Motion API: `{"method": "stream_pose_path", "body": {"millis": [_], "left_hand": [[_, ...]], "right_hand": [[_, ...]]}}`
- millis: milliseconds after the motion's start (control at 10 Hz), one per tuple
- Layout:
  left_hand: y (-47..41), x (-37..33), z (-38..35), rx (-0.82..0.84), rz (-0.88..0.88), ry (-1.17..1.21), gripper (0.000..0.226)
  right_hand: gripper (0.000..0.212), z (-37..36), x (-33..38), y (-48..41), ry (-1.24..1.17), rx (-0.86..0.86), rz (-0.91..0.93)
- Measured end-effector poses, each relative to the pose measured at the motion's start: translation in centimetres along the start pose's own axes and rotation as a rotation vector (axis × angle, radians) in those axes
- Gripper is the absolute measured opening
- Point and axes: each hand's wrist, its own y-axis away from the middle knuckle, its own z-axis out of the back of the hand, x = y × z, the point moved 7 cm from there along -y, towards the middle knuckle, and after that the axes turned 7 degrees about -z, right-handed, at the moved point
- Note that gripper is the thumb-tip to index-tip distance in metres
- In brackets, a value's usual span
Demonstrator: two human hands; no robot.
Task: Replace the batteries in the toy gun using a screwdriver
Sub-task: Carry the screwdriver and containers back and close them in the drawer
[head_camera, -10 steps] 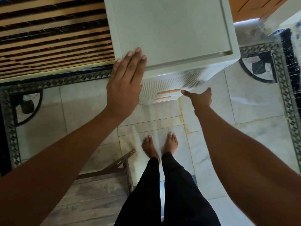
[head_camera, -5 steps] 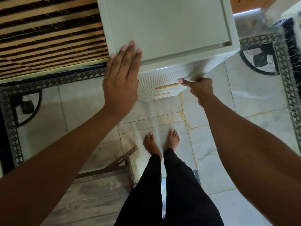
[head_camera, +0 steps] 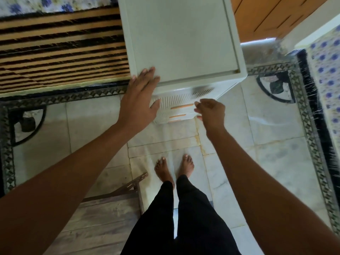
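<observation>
Head view: we look straight down at a white drawer cabinet (head_camera: 184, 39) standing on a marble floor (head_camera: 272, 162), far of centre. The left hand (head_camera: 139, 102) lies flat on the near left corner of the cabinet top. Its fingers (head_camera: 147, 74) are straight and released, and the thumb rests against the ribbed drawer front. It grasps nothing.

The right hand (head_camera: 211, 113) is at the drawer front, just beside the right end of the top orange handle (head_camera: 182, 107). Its fingers are curled. This part of the frame is blurred, so we cannot tell whether they grasp the handle or the drawer edge. Two more orange handles show below the top one.

Where the toy gun, the screwdriver and the batteries lie we cannot tell.

A brown and black striped mat (head_camera: 60, 52) lies left of the cabinet. A wooden door (head_camera: 276, 15) stands at far right, with blue-flowered cloth (head_camera: 327, 74) at the right edge. A dark patterned border (head_camera: 309, 129) runs through the floor on both sides. Bare feet (head_camera: 163, 172) stand near the cabinet, below black trousers (head_camera: 189, 223). A wooden table (head_camera: 103, 216) sits near left, beside the legs.
</observation>
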Motion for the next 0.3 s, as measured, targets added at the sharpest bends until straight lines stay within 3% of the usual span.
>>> {"method": "stream_pose_path", "body": {"millis": [100,300], "left_hand": [[0.8,-1.4,3.9,-0.051,0.201,0.372,0.05],[3.3,-7.3,16.0,-0.199,0.227,0.614,0.027]], "right_hand": [[0.011,0.5,3.7,7.1,-0.014,0.071,0.148],[0.006,4.2,12.0,21.1,-0.07,0.171,0.408]]}}
